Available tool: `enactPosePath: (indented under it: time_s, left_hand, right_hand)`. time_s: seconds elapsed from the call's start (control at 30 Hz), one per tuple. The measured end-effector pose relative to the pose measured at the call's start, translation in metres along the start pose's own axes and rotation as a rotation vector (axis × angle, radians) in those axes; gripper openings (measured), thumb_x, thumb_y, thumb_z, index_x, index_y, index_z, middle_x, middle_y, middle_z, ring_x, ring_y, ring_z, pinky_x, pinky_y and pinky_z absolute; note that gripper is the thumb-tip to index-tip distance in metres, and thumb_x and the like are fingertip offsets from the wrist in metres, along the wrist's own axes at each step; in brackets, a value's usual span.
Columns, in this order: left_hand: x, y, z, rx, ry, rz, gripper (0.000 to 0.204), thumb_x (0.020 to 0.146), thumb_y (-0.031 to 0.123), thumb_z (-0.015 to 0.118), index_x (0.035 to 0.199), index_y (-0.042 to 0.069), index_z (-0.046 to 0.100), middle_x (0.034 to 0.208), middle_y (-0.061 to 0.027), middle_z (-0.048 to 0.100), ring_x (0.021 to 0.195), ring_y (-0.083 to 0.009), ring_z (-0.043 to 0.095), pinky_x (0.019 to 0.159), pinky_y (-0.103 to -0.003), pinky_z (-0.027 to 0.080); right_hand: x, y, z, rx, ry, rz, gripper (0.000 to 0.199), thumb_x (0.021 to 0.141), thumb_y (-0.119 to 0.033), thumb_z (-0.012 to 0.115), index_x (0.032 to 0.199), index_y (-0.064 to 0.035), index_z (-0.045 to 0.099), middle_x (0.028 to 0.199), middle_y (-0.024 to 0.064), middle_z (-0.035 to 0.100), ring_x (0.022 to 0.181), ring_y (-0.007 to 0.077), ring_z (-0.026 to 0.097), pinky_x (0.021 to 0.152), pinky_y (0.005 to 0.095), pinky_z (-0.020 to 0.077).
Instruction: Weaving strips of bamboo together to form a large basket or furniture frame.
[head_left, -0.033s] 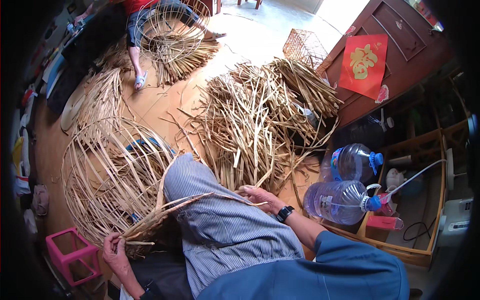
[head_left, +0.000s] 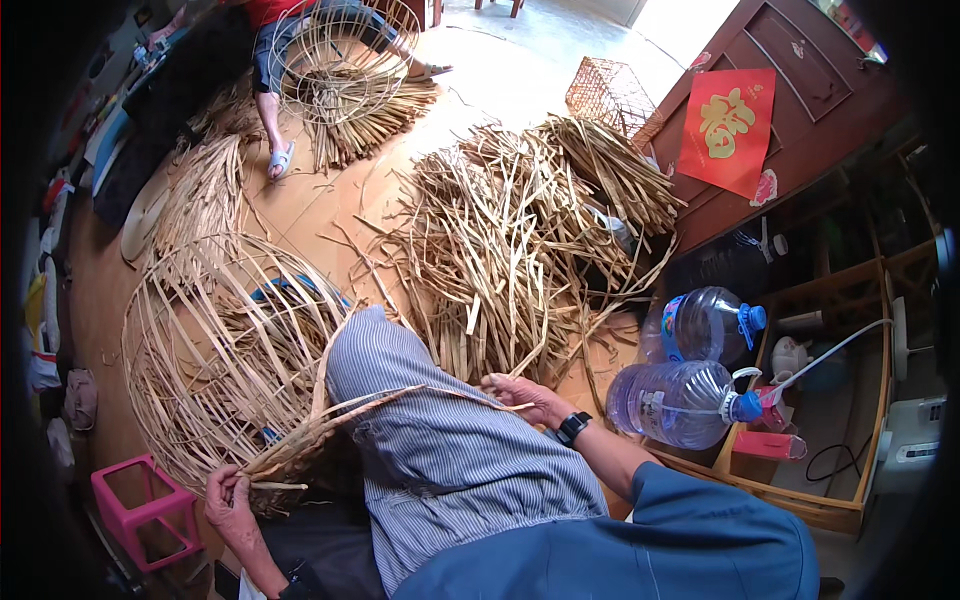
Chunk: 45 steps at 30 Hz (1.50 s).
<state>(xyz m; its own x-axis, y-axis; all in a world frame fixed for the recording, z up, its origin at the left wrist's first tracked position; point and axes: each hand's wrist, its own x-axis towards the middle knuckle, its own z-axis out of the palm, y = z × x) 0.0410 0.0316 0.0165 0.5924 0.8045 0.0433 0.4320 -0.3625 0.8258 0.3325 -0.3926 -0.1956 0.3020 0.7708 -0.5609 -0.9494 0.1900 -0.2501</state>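
Half done, perhaps, with dense edging (head_left: 300, 448) but unfilled ribs (head_left: 168, 370) on a basket (head_left: 222, 392) pinched by left hand (head_left: 232, 502) at eight o'clock, and a strip (head_left: 385, 397) seemingly gripped by right hand (head_left: 532, 398) at five.

Bright light (head_left: 690, 40) washes the tan floor (head_left: 320, 205) beyond the right hand (head_left: 530, 398); a brown door (head_left: 795, 90) stands farther right, a pink stool (head_left: 160, 509) beside the left hand (head_left: 233, 510).

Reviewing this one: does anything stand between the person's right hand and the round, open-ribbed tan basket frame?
Yes: the leg in grey-and-white striped trousers lies between the right hand and the round, open-ribbed tan basket frame. A long, pale tan strip crosses over that leg. Nothing visible separates the left hand from the frame's edge.
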Motion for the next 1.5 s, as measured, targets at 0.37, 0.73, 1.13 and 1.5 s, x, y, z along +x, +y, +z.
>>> enactPosePath:
  time_s: [0.37, 0.73, 1.13, 1.5]
  left_hand:
    - [0.003, -0.016, -0.009, 0.008, -0.035, -0.017, 0.022, 0.089, -0.008, 0.07, 0.108, 0.002, 0.065, 0.088, 0.0015, 0.061, 0.082, -0.0061, 0.058, 0.077, -0.019, 0.047]
    - [0.007, -0.015, -0.013, 0.01, -0.063, -0.037, 0.024, 0.091, -0.009, 0.066, 0.113, 0.001, 0.064, 0.091, -0.001, 0.063, 0.084, -0.0075, 0.059, 0.079, -0.02, 0.047]
    - [0.012, -0.022, -0.021, 0.087, -0.06, -0.068, 0.026, 0.091, -0.01, 0.064, 0.115, -0.001, 0.062, 0.094, -0.0035, 0.065, 0.087, -0.009, 0.062, 0.083, -0.022, 0.049]
    - [0.015, -0.022, -0.024, 0.118, -0.049, -0.078, 0.025, 0.09, -0.011, 0.063, 0.112, -0.001, 0.062, 0.099, -0.0034, 0.063, 0.088, -0.0095, 0.06, 0.083, -0.022, 0.048]
  right_hand:
    - [-0.05, 0.022, -0.143, -0.131, 0.858, -0.056, 0.017, 0.105, -0.02, 0.051, 0.104, -0.0053, 0.059, 0.076, 0.0074, 0.063, 0.061, 0.0232, 0.064, 0.051, 0.0365, 0.0546]
    - [-0.13, -0.09, -0.173, 0.076, 0.653, -0.809, 0.019, 0.107, -0.032, 0.049, 0.105, -0.0139, 0.056, 0.059, -0.0062, 0.029, 0.044, 0.0078, 0.027, 0.042, 0.0246, 0.0233]
    - [-0.081, -0.05, -0.212, -0.098, 1.019, -0.539, 0.023, 0.101, -0.031, 0.064, 0.104, -0.008, 0.063, 0.068, -0.0032, 0.047, 0.048, 0.009, 0.042, 0.042, 0.0256, 0.0346]
    - [-0.098, -0.067, -0.27, -0.269, 1.223, -0.5, 0.012, 0.097, -0.015, 0.06, 0.101, -0.003, 0.062, 0.076, 0.0027, 0.06, 0.054, 0.0104, 0.055, 0.044, 0.025, 0.0432]
